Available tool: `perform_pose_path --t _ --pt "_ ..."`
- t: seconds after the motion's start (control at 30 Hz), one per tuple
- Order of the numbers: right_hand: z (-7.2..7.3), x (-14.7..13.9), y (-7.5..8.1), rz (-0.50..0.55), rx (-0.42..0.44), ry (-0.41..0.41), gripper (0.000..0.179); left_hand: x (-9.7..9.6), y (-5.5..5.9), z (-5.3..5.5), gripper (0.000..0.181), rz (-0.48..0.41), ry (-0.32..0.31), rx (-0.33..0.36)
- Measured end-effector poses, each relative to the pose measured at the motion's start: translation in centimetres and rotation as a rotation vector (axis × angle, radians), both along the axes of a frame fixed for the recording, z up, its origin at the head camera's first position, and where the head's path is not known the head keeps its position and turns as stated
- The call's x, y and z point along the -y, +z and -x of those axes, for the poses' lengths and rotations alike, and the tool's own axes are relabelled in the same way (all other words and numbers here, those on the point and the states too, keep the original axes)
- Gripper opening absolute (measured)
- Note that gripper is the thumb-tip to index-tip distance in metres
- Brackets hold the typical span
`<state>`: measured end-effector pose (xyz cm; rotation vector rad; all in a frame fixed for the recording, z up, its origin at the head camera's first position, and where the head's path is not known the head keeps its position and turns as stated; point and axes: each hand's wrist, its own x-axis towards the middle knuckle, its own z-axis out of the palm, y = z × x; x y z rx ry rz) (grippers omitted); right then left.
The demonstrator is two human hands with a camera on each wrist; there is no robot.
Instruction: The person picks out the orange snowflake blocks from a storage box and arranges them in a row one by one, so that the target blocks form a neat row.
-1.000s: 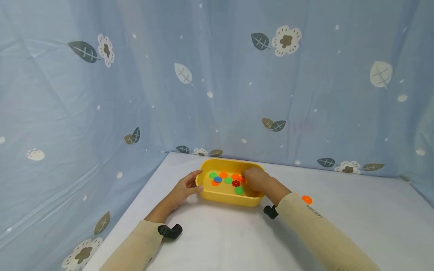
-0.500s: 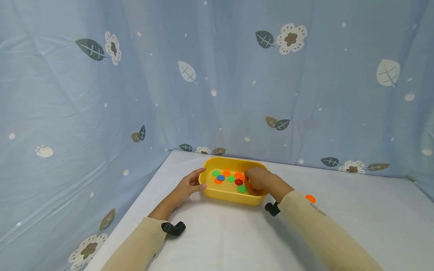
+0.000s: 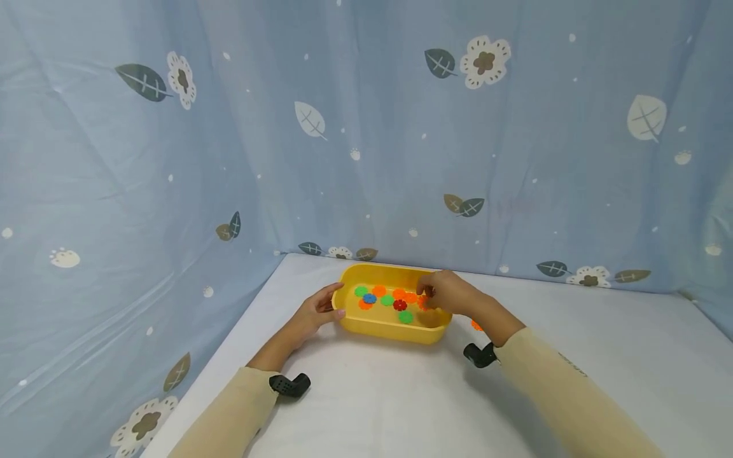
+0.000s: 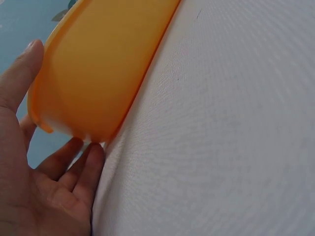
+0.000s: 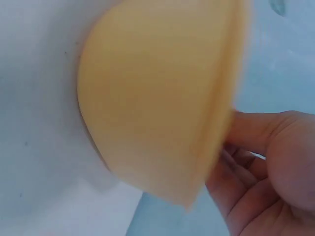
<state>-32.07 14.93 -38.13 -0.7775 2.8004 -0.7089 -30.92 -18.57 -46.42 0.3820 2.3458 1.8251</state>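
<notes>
Yellow, smooth, likely plastic: head view has the tray [image 3: 389,331] on a white sheet [image 3: 372,394], left hand [image 3: 312,312] at its left end, right hand [image 3: 452,294] over its right end, fingertips down inside by orange pieces [image 3: 399,294]. Tray probably light, stiff, a bit slippery; best held by rim and end wall. Pieces look thin, stiff, near weightless; pinch by the notched edge. Looks: oblong tray, rounded corners; flat flower-shaped pieces, also green [image 3: 405,317], blue [image 3: 369,298] and red [image 3: 400,305], scattered on its floor. One more orange flower [image 3: 476,325] lies outside, beside the right wrist.

Left wrist view: thumb along the rim, bent fingers [image 4: 88,169] touching the outer end wall, so the end is gripped. Wall plain, glossy, orange-tinted here.

Right wrist view: blurred tray wall hides the fingertips; fingers curled, can't tell whether they pinch a piece.
</notes>
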Motion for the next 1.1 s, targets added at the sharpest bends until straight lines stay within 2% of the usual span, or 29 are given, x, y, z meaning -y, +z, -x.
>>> perform_pose_path --t 0.1,0.33,0.37,0.57,0.6,0.7,0.9,1.1 --pt "-0.4 -1.3 0.5 0.076 0.012 -0.007 0.023 -0.1 0.1 0.0 0.065 0.001 0.002 0.001" --pt "-1.1 -4.0 0.8 0.162 0.036 -0.050 0.023 0.1 0.2 0.2 0.067 0.000 -0.002 0.010" --pt "-1.3 -4.3 0.7 0.173 0.040 -0.059 0.023 0.0 0.6 0.0 0.067 0.001 -0.011 0.017" --pt "-2.1 -7.0 -0.1 0.270 0.107 -0.101 0.026 0.0 0.5 0.1 0.068 -0.007 -0.027 0.038" --pt "-2.2 -7.5 -0.3 0.287 0.121 -0.115 0.027 0.1 0.1 0.4 0.068 -0.012 -0.021 0.034" --pt "-2.9 -9.6 -0.9 0.310 0.142 -0.168 0.029 -0.5 0.1 0.5 0.066 -0.016 -0.021 0.023" --pt "-3.9 -13.9 -2.5 0.299 0.101 -0.270 0.034 -0.7 0.1 0.7 0.066 -0.031 -0.031 0.003" --pt "-5.2 -16.7 -4.0 0.296 0.091 -0.348 0.036 0.2 0.0 0.3 0.066 -0.016 -0.031 0.000"
